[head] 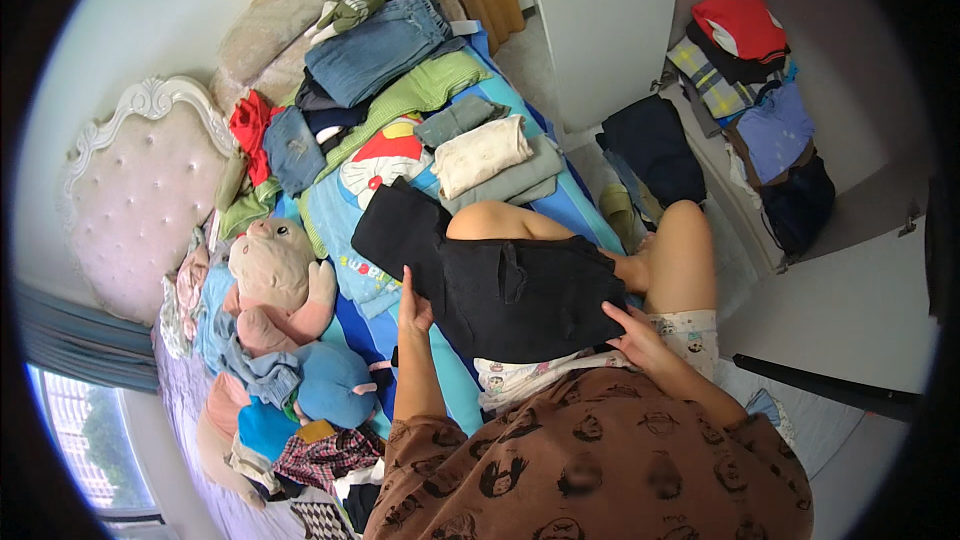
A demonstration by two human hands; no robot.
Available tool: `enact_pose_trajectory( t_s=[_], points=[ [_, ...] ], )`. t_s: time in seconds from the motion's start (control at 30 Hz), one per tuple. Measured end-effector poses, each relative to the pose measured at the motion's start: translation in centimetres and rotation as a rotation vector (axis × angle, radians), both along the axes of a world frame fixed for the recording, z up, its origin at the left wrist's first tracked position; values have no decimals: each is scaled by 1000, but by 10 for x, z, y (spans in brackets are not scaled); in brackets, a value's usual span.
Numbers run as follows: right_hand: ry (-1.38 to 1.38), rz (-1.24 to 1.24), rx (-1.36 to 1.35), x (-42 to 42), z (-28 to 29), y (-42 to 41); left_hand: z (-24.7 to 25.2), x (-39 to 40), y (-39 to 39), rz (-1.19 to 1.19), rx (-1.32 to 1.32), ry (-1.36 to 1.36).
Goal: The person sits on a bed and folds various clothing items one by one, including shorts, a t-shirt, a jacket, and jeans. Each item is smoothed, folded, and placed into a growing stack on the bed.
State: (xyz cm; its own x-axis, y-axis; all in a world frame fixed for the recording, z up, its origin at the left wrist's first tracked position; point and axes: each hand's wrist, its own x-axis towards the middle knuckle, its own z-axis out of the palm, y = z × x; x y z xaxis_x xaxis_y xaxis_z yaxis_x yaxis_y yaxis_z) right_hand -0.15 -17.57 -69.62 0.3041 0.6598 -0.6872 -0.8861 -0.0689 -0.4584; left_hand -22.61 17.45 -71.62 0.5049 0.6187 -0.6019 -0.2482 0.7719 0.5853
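Note:
Black trousers with a ripped slit lie folded across my lap, one part reaching left onto the bed. My left hand grips their left edge, its thumb raised and the other fingers largely hidden by the cloth. At the opposite edge, my right hand holds the black fabric near my thigh. Just beyond the trousers are a folded cream garment and a grey-green folded garment. Beneath the trousers' left part is a light blue cloth with a cartoon print.
Folded jeans and a green checked cloth lie farther up the bed. A plush pig sits among heaped clothes on the left. At right, an open wardrobe holds stacked clothes; dark trousers hang over its front edge.

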Motion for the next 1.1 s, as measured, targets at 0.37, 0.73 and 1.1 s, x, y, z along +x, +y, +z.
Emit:
enact_pose_trajectory(
  t_s=[0.37, 0.73, 1.1],
  points=[
    [-459, -207, -107, 102, 69, -81, 36, -36, -58, 420, 144, -514],
    [-473, -163, -66, 79, 63, -60, 146, -52, -74, 223, 593, -573],
    [-1019, 9, -172, 97, 91, -74, 103, -92, -54, 581, 653, 435]
  ],
)
